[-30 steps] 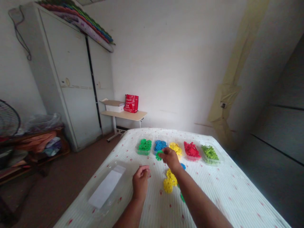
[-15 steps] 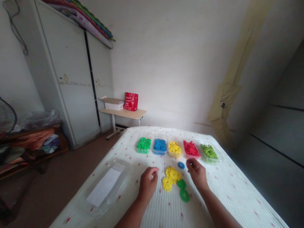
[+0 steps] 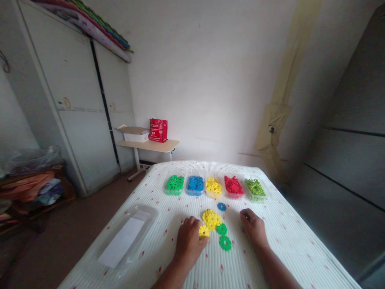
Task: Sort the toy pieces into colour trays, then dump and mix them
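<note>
My left hand (image 3: 191,240) is closed at the left edge of the yellow pieces, its thumb and fingers on a yellow notched disc (image 3: 204,231). That disc lies against a cluster of several overlapping yellow notched discs (image 3: 211,218). Just right of the cluster are two green notched discs (image 3: 221,229), one nearer me than the other. A single blue notched disc (image 3: 221,206) lies beyond the cluster. My right hand (image 3: 254,228) rests on the cloth to the right of the discs, fingers curled in; whatever they may hold is hidden.
Across the table stand clear tubs of green discs (image 3: 175,183), blue discs (image 3: 195,184), yellow pieces (image 3: 213,186), red pieces (image 3: 233,186) and light green pieces (image 3: 255,187). A clear plastic tray (image 3: 150,212) with white paper (image 3: 122,243) lies at left.
My left hand has moved to the yellow cluster and closed on its left disc. My right hand has drawn back from beside the blue disc, towards me and to the right. The view has shifted slightly.
</note>
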### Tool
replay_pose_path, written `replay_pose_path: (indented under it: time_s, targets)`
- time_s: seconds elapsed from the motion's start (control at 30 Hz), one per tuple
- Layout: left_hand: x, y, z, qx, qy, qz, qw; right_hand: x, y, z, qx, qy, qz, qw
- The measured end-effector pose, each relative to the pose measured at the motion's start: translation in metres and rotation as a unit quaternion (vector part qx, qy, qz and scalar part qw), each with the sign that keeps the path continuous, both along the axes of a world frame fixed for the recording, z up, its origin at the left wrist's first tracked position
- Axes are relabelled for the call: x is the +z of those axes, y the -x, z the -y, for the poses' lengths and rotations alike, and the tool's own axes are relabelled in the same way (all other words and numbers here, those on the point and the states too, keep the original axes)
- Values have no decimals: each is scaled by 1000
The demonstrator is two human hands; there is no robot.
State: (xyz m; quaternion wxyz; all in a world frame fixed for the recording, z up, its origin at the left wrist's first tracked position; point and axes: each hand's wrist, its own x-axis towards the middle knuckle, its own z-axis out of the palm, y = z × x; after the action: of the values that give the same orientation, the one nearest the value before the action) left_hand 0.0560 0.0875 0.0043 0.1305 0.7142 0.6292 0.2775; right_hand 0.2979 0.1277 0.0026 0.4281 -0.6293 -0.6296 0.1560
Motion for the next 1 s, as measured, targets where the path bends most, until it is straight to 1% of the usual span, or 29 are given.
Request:
replay_pose_path:
  time_s: [0.1,0.23,0.33,0.4,0.47,0.53,0.6,0.63,0.67,0.7,0.73,0.8,0.9,0.93,1.0]
  targets:
    - [-4,-3,4,-15,14,24,1000,-1,0,1,2,-3,3,1000]
    - [-9,-5,8,-45,42,79,995,-2,-1,1,5,-6,3,1000]
    - [-5,-6,-3,-55,81,139,985,-4,-1,0,7,-8,2,1000]
    - [7,-8,-23,-56,113,184,975,-4,-1,-1,7,-9,3,1000]
    - [28,-13,-51,-54,120,229,964,-5,-1,-1,4,-11,5,1000]
    - [52,-19,-82,-44,96,273,956,-6,-2,-2,1,-15,7,1000]
    - [70,-24,-109,-25,63,306,950,-6,-3,-2,-2,-21,7,1000]
    - [75,-26,-118,-12,50,314,948,-6,-3,-2,-2,-24,7,1000]
    - [75,-27,-123,3,40,317,948,-6,-3,-2,-2,-26,7,1000]
    - [71,-27,-124,18,31,315,948,-6,-3,-2,-2,-28,8,1000]
    - [64,-26,-122,32,22,308,951,-6,-3,-2,-1,-28,9,1000]
    - [42,-20,-108,45,5,284,958,-6,-3,-2,1,-26,10,1000]
    - [11,-8,-80,27,-7,238,971,-7,-1,-2,3,-22,13,1000]
    - [4,-6,-72,17,-10,224,974,-7,-1,-2,4,-22,14,1000]
    - [-3,-3,-61,2,-17,196,980,-6,0,-2,4,-21,15,1000]
